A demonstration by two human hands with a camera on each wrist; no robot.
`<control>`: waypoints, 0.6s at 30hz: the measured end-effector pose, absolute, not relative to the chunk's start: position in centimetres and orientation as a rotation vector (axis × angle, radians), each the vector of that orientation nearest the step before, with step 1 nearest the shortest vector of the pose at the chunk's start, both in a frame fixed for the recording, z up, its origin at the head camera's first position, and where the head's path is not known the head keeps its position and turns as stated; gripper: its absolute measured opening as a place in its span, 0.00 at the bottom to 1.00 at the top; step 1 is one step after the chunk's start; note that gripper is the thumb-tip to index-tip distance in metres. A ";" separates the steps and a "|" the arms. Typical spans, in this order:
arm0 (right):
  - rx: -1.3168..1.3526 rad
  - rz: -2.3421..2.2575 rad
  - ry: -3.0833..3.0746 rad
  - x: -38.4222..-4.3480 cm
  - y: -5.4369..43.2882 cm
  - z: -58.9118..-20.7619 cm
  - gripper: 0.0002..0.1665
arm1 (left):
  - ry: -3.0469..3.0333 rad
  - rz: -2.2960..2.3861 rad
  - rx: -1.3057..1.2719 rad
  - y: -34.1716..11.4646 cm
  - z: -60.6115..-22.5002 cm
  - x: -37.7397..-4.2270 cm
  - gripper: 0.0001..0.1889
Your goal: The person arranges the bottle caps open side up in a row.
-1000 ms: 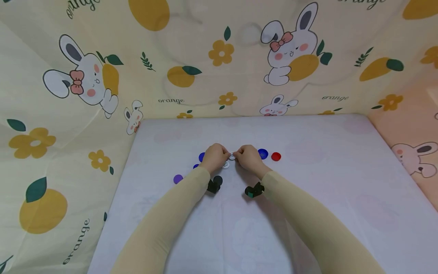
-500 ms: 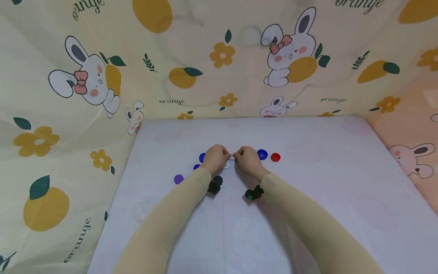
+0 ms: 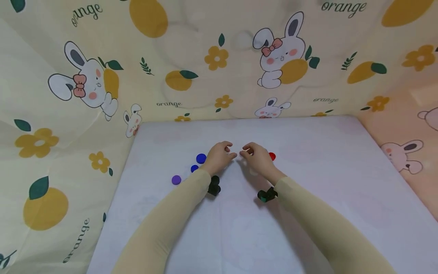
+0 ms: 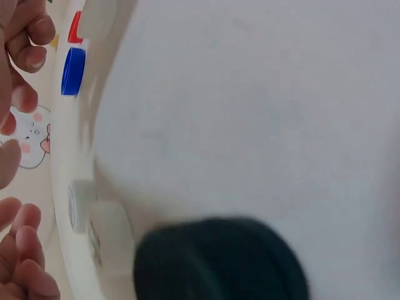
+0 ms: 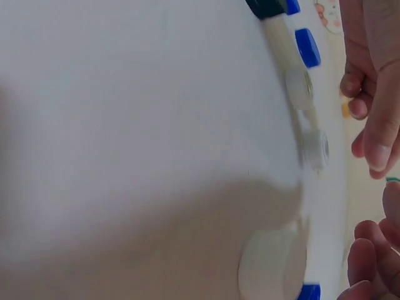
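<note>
Both hands hover over the table with parted fingers and nothing between them. My left hand [image 3: 218, 158] bends loosely beside blue bottle caps [image 3: 201, 158]. Two white caps [image 4: 109, 240] show near its fingers [image 4: 28, 256] in the left wrist view; the head view hides them. Across a small gap my right hand [image 3: 258, 158] has fingers loosely bent, with a pale white cap [image 3: 253, 172] below it. A red cap [image 3: 272, 156] peeks out behind this hand. The blue cap [image 4: 74, 72] near the red one appears in the left wrist view but is covered in the head view.
A purple cap [image 3: 176, 180] lies to the left, and a black cap [image 3: 215, 180] sits close to the left wrist. Dark wrist cameras [image 3: 267, 195] hang beneath both forearms. A rabbit-and-orange patterned curtain [image 3: 195, 53] rises behind the white tabletop [image 3: 308, 140].
Earlier both hands had their fingertips together at a small white cap. Now the fingers have spread and lifted from it, and the right hand has moved right, covering the blue cap there.
</note>
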State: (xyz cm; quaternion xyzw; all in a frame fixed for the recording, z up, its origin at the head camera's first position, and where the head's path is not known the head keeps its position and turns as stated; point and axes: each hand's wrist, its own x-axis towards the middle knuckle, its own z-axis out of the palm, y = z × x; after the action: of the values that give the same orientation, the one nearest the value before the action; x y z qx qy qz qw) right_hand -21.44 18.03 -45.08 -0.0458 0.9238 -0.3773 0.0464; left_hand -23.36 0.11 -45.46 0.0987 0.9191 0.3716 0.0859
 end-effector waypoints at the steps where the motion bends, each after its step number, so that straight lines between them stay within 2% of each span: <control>1: -0.146 -1.149 2.828 -21.4 18.3 -44.9 0.21 | 2.744 1.106 0.313 0.2 -45.5 -23.4 0.25; 18: -0.276 -1.106 2.910 -22.0 23.4 -45.6 0.28 | 2.738 1.127 0.404 4.7 -46.5 -22.9 0.21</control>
State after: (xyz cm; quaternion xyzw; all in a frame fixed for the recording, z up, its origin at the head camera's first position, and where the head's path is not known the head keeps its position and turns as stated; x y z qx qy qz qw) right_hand -22.02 23.39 -45.63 -0.0884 0.9311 -0.3539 0.0084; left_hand -22.90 4.72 -46.45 0.1347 0.9135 0.3761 0.0766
